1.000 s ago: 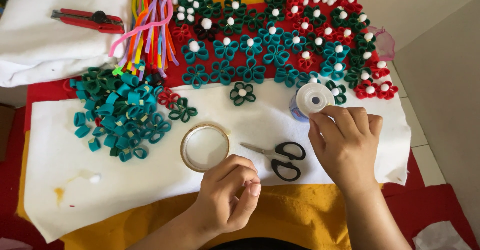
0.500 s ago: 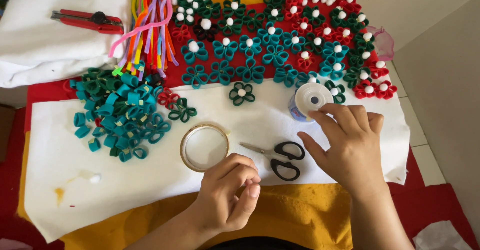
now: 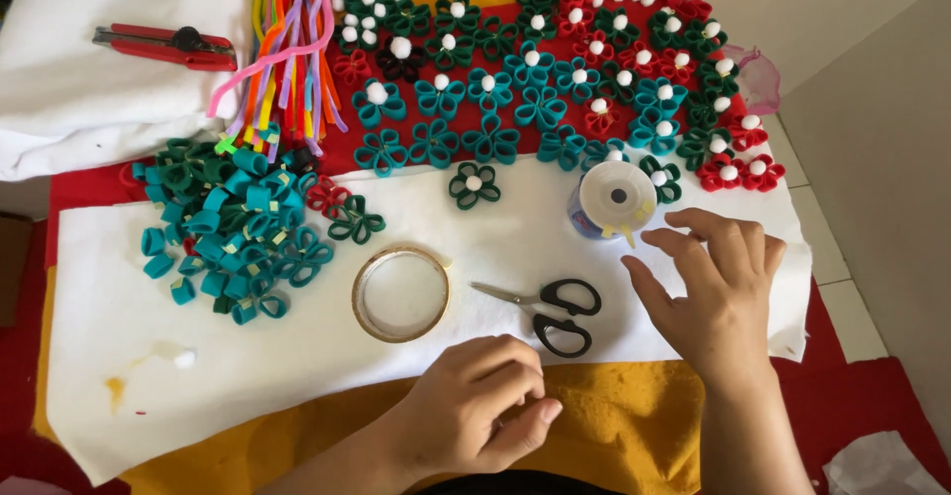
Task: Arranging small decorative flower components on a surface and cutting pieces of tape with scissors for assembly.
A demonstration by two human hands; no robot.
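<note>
My left hand (image 3: 482,403) rests curled at the near edge of the white sheet (image 3: 119,327), thumb pressed against the fingers; whether it pinches something small is hidden. My right hand (image 3: 715,292) hovers with fingers spread just below a small white-capped glue container (image 3: 616,199). Black-handled scissors (image 3: 548,307) lie between the hands. A roll of clear tape (image 3: 400,293) lies flat left of the scissors.
A heap of teal and green felt loops (image 3: 230,227) sits at left. Rows of finished teal, green and red felt flowers with white pom-pom centres (image 3: 540,79) fill the back. Coloured pipe cleaners (image 3: 287,49) and a red cutter (image 3: 163,46) lie at back left.
My right hand has slid a little to the right and down, away from the glue container, and opened its fingers. My left hand stays curled in place.
</note>
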